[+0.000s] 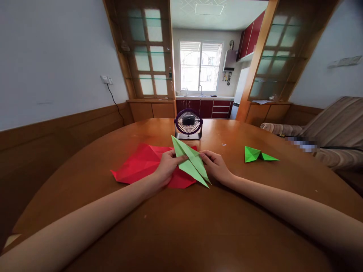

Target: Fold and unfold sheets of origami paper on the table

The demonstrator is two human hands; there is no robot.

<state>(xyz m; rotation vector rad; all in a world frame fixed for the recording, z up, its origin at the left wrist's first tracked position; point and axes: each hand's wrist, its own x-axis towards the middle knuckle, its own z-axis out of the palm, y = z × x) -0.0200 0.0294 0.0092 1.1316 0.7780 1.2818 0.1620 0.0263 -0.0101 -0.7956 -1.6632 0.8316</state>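
Note:
Between my two hands is a light green folded paper (189, 166), long and pointed, with a slit running toward its near end. My left hand (168, 166) pinches its left edge, thumb on top and fingers underneath. At its right edge, my right hand (215, 164) grips the paper between thumb and fingers. Below it on the table lies a creased red paper (138, 162), partly covered by the green paper and my left hand.
A small purple fan (188, 122) stands on the wooden table (221, 230) just beyond the papers. To the right sits a bright green folded paper (256, 155). A striped armchair (337, 128) is beside the table's right edge.

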